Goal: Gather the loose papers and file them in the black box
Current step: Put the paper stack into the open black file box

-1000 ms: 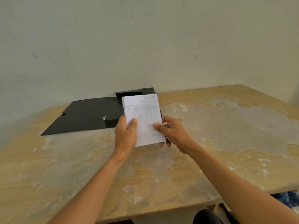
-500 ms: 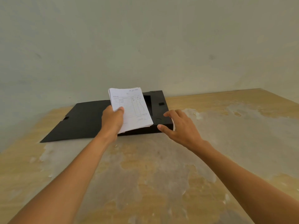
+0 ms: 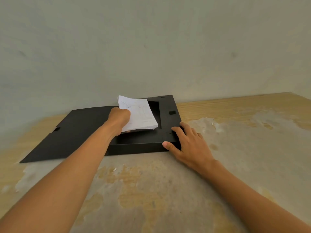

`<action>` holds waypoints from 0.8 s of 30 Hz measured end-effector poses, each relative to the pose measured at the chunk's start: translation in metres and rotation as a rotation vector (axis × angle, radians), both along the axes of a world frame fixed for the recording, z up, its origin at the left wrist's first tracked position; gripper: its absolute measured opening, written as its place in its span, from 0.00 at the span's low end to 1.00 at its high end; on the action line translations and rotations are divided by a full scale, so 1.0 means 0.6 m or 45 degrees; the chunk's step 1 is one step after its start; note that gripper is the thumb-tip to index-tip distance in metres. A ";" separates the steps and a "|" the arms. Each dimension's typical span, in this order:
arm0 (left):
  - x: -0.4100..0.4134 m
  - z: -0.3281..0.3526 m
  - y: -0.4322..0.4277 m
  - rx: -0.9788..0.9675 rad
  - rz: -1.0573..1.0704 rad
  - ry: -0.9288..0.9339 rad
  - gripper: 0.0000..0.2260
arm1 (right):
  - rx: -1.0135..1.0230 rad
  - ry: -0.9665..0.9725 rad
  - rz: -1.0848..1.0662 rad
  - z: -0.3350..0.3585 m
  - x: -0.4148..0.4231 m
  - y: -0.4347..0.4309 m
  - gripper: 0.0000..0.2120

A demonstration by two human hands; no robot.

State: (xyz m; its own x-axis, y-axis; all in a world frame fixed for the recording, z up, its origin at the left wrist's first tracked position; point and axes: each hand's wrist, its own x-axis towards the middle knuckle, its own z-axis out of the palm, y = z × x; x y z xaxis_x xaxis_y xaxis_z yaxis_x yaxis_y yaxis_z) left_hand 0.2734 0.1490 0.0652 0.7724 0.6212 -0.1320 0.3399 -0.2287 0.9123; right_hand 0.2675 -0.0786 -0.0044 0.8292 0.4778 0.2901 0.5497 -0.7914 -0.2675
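A stack of white printed papers (image 3: 140, 115) hovers tilted over the open tray of the black box (image 3: 168, 125), its near edge just above the tray's inside. My left hand (image 3: 119, 117) grips the stack at its left edge. The box's lid (image 3: 72, 130) lies flat, folded out to the left. My right hand (image 3: 186, 143) rests on the box's near right corner, fingers spread over the rim and thumb against the front wall.
The box lies at the back of a worn wooden table (image 3: 151, 190) with patchy grey wear, close against a plain pale wall (image 3: 151, 47). Small white flecks dot the tabletop.
My left hand has carried the papers forward and down over the box tray. My right hand has let go of the stack and settled on the box's near right corner.
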 end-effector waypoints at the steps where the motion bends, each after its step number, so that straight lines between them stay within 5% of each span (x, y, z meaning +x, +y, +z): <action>1: 0.009 -0.004 0.003 0.008 -0.012 0.037 0.13 | 0.018 0.008 0.007 -0.001 0.001 0.000 0.43; 14: 0.091 -0.046 -0.027 0.086 -0.186 0.287 0.13 | 0.083 0.008 0.018 -0.013 0.004 0.002 0.35; 24: 0.118 -0.058 -0.072 0.394 -0.253 0.309 0.18 | 0.081 0.009 0.010 -0.011 0.002 0.000 0.35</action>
